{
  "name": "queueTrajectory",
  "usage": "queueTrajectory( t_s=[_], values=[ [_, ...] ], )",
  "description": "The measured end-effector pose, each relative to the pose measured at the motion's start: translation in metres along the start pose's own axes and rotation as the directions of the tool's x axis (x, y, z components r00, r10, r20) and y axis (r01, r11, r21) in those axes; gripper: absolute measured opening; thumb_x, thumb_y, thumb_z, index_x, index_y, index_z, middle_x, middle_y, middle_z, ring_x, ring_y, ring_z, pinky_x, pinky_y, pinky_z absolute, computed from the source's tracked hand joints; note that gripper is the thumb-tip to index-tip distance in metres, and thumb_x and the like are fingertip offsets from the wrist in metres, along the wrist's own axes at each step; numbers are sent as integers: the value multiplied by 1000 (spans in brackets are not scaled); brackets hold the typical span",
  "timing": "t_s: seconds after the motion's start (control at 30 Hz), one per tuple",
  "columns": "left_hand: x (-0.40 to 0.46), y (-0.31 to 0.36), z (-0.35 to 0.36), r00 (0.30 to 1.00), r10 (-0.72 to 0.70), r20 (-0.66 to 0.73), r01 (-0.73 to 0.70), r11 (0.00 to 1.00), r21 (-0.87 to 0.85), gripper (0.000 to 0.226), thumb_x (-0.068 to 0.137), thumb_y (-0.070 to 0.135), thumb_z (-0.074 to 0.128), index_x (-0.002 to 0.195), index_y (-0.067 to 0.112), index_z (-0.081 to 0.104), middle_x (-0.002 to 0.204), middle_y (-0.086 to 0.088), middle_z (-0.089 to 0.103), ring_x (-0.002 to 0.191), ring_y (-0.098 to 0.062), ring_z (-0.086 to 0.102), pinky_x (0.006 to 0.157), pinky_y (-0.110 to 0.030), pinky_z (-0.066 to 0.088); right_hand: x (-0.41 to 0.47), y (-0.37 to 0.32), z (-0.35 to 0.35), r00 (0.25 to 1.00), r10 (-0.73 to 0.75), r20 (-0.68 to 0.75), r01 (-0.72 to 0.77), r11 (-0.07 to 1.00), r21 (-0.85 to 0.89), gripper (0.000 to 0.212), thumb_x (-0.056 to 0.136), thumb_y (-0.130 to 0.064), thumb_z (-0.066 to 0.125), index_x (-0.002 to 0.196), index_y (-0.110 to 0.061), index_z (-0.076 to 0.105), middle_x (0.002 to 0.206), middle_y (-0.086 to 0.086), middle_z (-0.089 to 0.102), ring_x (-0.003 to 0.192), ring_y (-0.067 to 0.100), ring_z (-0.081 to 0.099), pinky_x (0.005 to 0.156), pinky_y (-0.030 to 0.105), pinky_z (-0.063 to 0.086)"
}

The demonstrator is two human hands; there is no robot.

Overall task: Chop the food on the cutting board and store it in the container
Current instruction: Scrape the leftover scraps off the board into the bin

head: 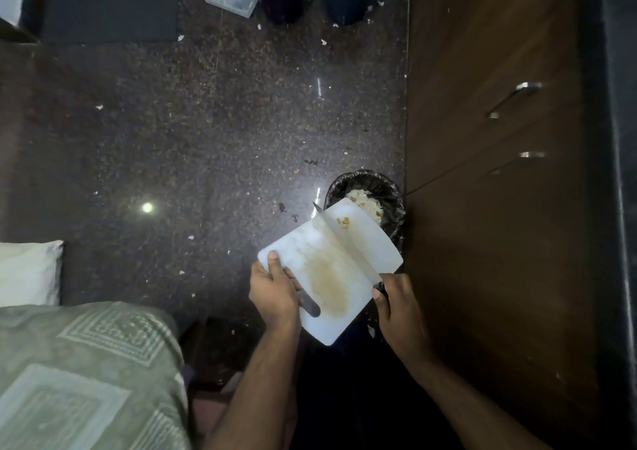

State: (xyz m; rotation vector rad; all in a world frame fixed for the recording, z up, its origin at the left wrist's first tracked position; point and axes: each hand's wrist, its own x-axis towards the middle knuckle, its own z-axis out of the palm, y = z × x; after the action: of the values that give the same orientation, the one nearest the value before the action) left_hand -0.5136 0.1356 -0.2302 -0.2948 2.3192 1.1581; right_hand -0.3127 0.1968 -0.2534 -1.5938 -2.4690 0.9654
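Lower right of frame: left hand [274,287] grips board [331,270]; right hand [396,298] grips knife [348,243], scraping scraps [343,222] into bin [379,187]. Next: push blade forward.

Cutting board [348,243] over bin [386,187], knife [344,243] across it, cabinet [489,139] right.

One head-worn wide-angle view looks steeply down at the floor [206,122] from standing height; the hands sit near, low and right of centre; a cabinet [482,174] fills the right edge, a bed [69,363] the lower left.
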Motion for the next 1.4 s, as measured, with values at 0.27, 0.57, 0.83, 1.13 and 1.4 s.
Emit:
queueTrajectory(
  t_s=[0.27,0.57,0.83,1.13,1.4],
  values=[
    [22,-3,29,1000,2,11,-2,1000,5,35,105,45,50,86,15,54,76,-8,68,59,-25,67,51,-39,57,42,36,29,1000,20,-6,-19,994,109,17,101,-15,57,117,-12,61,104,1,49,79,13,50,65,29,45],
    [34,0,34,999,-5,54,9,996,-86,28,108,36,48,89,16,49,69,-7,58,45,-22,54,43,-34,48,95,61,41,989,146,-39,-142,987,77,25,94,-4,64,119,-4,63,102,11,49,83,31,56,71,34,46],
    [34,3,42,997,27,78,-25,999,-27,23,101,46,51,87,29,53,79,-3,67,72,-33,73,67,-58,62,101,42,24,973,224,-61,-215,968,128,27,98,-12,61,125,-7,62,106,12,52,89,25,53,74,30,41],
    [27,8,43,990,29,139,-15,994,-104,28,97,55,49,90,29,57,78,-7,67,69,-37,71,65,-63,60,41,29,34,994,108,-11,-103,971,214,24,99,-14,61,121,-9,66,102,0,50,88,16,56,74,26,42],
    [30,19,40,991,77,109,-65,992,-109,34,87,66,48,90,33,57,81,-10,67,80,-48,70,68,-69,57,88,55,33,919,393,37,-394,908,142,31,100,-15,59,128,-5,64,113,16,55,98,29,57,80,36,47]
  ],
)
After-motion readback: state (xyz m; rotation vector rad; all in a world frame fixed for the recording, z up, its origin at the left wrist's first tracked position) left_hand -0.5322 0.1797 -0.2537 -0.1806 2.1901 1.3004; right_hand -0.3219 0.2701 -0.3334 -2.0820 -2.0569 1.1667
